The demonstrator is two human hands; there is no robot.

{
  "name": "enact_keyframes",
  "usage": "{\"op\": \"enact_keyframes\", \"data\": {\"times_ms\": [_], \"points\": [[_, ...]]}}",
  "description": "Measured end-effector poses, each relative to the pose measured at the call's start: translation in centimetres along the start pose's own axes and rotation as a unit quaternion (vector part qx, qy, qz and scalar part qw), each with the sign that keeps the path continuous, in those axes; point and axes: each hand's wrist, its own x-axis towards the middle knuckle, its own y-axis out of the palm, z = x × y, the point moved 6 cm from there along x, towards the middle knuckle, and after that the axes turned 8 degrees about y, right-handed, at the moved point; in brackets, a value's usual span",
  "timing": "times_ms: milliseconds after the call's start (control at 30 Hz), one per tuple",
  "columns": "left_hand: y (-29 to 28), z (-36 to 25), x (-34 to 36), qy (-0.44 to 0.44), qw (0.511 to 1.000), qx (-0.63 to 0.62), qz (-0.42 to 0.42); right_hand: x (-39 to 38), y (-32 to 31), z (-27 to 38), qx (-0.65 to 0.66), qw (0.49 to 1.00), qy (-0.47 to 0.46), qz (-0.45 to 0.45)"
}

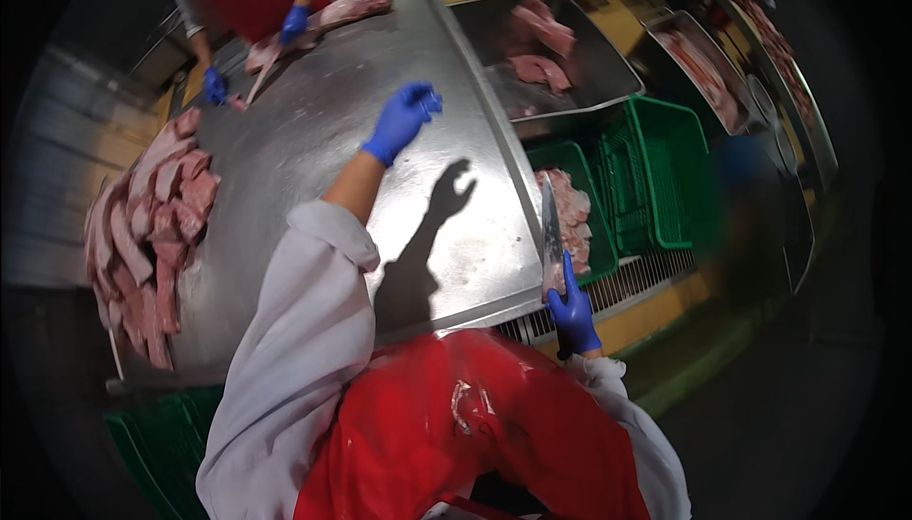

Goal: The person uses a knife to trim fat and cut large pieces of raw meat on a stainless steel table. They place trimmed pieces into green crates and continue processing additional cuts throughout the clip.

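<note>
My left hand (404, 123), in a blue glove, is raised over the steel table (456, 264) with nothing in it. Its fingers are loosely bent, and its shadow on the metal shows them apart from the thumb. At the table's right edge my right hand (574, 319), also blue-gloved, grips a knife (550, 235), its blade pointing away from me. The handle is hidden in my fist. Just beyond the blade, a green crate (600, 226) holds pale pink meat pieces (572, 211).
Long meat strips (152, 226) are heaped on the table's left side. Across it, a co-worker's blue-gloved hands (295, 24) work at a long cut of meat (347, 12). A steel tub (608, 78) with meat and another green crate (689, 169) stand at the right.
</note>
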Motion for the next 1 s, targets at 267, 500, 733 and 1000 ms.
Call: {"op": "enact_keyframes", "data": {"times_ms": [267,500,733,1000], "points": [[-22.4,15.6,-30.0,-0.202,0.921,0.312,-0.115,1.5,9.0,0.3,0.047,0.997,0.014,0.060],[-47.5,14.7,-51.4,-0.325,0.826,0.366,-0.278,5.4,18.8,6.3,-0.048,0.987,-0.120,0.094],[-70.6,15.3,-62.3,-0.431,0.692,0.454,-0.360,2.4,30.6,13.0,-0.131,0.988,-0.017,0.081],[-84.4,15.2,-63.9,-0.479,0.559,0.623,-0.264,0.6,38.2,15.8,-0.156,0.984,0.065,0.056]]}}
